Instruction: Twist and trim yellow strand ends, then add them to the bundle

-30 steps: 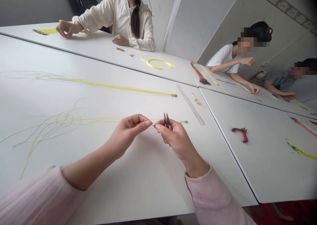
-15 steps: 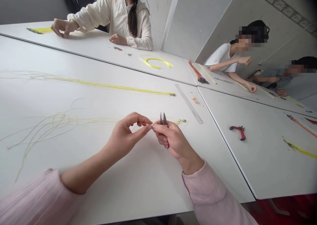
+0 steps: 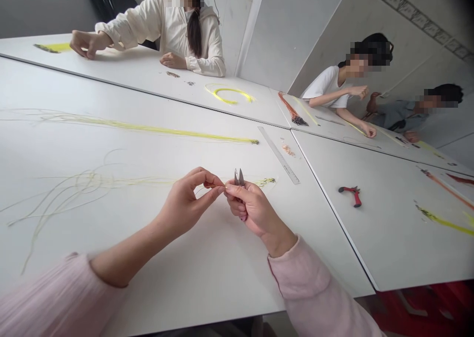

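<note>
Thumb and forefinger of my left hand (image 3: 185,201) pinch a thin wire-like strand (image 3: 211,186). My right hand (image 3: 254,208) meets it fingertip to fingertip, closed around small thread snips (image 3: 239,177) whose two pointed blades stick up apart above the fist. Its thumb also presses at the strand's end, where the detail is too small to make out. Behind my hands lies a loose bundle of pale yellow strands (image 3: 129,182), fanned out at the left and with dark-tipped ends (image 3: 267,182) at the right. Farther back, a straighter yellow bundle (image 3: 159,130) runs across the white table.
A clear ruler (image 3: 278,155) lies beyond my right hand, beside small orange bits (image 3: 288,150). Red-handled pliers (image 3: 351,195) rest across the table seam. Opposite are several people, with a yellow coil (image 3: 229,96) and an orange bundle (image 3: 294,110) on their side.
The view has shifted slightly, so the table things sit a little farther left. My hands keep the same pinch. At the far right, a co-worker's hand has risen.
</note>
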`<state>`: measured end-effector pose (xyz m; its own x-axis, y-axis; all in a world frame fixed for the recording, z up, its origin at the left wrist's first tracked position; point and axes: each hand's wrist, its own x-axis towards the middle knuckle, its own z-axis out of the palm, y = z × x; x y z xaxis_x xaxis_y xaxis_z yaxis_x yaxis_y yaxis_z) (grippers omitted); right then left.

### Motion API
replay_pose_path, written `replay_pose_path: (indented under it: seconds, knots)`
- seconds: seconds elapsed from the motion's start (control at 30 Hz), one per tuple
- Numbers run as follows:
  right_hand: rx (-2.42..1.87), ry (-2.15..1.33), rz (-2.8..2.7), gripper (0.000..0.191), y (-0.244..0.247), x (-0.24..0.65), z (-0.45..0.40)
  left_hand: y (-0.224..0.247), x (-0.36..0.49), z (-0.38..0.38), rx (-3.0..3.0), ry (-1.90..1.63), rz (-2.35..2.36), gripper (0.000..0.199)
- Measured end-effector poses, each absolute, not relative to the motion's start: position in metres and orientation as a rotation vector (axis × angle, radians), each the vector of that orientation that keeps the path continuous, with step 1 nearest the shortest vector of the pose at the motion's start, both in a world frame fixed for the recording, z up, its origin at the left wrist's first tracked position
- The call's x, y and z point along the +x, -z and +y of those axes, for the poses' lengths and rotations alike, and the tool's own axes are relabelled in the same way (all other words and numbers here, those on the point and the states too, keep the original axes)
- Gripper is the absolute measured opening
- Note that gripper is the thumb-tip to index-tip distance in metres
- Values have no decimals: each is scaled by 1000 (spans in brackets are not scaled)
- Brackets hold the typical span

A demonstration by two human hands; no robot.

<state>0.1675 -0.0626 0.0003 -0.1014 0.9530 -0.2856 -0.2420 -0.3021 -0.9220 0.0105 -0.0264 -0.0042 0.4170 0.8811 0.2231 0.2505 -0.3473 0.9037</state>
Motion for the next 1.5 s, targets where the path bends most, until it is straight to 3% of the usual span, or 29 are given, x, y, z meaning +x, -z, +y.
replay_pose_path:
  seconds: [0.27, 0.77, 1.2, 1.5]
  knots:
    - [-1348, -835, -1333, 12, 1, 163, -68, 4, 10, -24, 1794, -917, 1071, 16]
    - [-1384, -949, -1362, 14, 3, 163, -65, 9, 10, -22, 1927, -920, 1024, 15]
    - [-1388, -1087, -1223, 15, 3, 166, -65, 6, 9, -23, 1811, -892, 1018, 25]
    - [-1387, -924, -1302, 14, 5, 164, -65, 5, 10, -22, 1809, -843, 1000, 23]
